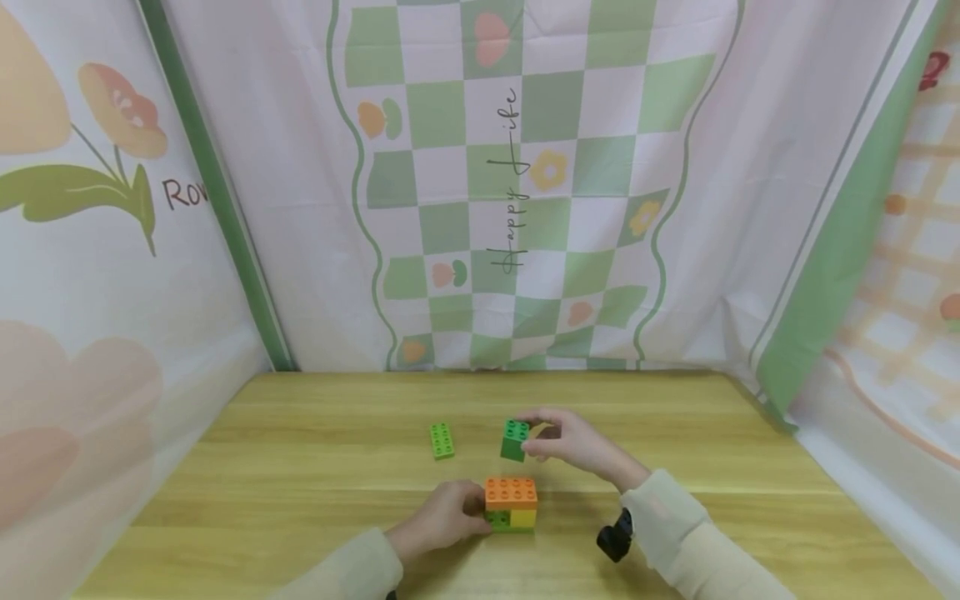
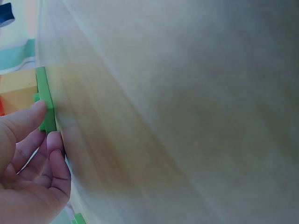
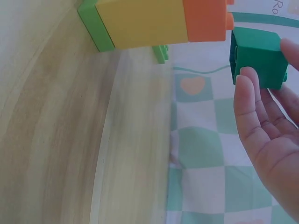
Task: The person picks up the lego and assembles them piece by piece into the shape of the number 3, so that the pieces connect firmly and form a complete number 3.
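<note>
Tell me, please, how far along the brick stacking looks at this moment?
Partly done: a small stack stands on the wooden table, an orange brick topping a yellow brick and a green one. The left hand steadies the stack; the right hand holds a dark green brick in the air behind it, not yet placed. A light green brick lies untouched farther back.

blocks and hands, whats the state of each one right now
dark green block: lifted off the table, pinched by the right hand
orange block: stacked on top of the yellow block
yellow block: in the stack's lower layer, standing on the table
light green flat block: lying loose on the table, untouched
left hand: holding the stack's left side
</note>
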The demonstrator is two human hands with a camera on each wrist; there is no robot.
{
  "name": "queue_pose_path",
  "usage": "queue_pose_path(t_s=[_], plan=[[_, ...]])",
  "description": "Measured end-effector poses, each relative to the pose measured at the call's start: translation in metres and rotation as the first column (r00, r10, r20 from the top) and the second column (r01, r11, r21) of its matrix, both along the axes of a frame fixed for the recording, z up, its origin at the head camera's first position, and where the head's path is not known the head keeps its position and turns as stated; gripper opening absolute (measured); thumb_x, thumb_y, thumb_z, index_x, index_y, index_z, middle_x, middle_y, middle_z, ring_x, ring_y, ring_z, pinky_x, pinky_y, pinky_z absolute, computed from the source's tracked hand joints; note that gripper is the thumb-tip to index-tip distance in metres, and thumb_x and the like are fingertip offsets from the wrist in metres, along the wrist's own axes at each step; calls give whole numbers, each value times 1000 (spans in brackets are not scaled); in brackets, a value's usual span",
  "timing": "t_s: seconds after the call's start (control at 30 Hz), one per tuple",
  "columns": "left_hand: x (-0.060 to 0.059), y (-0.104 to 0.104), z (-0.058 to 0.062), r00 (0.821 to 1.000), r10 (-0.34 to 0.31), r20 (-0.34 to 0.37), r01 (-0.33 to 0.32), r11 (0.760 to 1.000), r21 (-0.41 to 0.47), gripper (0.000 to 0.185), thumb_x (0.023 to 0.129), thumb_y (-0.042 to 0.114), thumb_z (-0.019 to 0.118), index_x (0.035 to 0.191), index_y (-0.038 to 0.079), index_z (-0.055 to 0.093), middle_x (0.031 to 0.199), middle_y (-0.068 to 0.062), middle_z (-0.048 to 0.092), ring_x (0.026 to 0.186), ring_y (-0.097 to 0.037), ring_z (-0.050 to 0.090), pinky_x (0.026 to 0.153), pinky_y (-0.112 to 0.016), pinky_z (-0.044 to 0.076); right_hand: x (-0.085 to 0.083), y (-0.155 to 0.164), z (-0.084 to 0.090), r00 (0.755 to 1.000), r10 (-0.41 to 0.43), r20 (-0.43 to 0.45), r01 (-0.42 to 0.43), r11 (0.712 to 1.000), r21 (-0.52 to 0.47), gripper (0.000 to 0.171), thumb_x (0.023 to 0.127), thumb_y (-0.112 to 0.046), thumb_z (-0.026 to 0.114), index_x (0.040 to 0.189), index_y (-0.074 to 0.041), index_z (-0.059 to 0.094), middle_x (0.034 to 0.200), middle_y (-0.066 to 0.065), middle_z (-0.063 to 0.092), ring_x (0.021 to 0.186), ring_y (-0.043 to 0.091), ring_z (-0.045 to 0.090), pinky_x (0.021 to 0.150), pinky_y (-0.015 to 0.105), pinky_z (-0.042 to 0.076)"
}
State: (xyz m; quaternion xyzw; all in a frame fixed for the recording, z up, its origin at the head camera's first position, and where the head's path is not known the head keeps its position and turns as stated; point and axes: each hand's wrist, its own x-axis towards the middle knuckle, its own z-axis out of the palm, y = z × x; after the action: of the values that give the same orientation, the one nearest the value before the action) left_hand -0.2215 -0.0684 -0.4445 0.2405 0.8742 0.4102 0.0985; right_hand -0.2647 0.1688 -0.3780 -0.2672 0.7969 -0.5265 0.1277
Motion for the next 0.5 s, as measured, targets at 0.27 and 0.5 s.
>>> queue_pose_path(t_s=[0.27,0.5], plan=[[1,0,-1,1000,8,-2,-8,1000,-10,27,75,12,75,100,10,68,102,2,64,97,-14,57,88,-38,45,8,4,4,1000,4,-6,-3,1000,2,49,89,-19,63,130,2,46,119,15,52,88,28,58,72,44,51],[1,0,0,1000,11,-8,-11,1000,-6,28,73,10,76,100,9,67,101,1,64,96,-15,58,86,-36,46,12,6,5,1000,16,-25,-16,1000,10,48,89,-21,63,128,2,48,117,14,53,89,33,58,72,46,51]])
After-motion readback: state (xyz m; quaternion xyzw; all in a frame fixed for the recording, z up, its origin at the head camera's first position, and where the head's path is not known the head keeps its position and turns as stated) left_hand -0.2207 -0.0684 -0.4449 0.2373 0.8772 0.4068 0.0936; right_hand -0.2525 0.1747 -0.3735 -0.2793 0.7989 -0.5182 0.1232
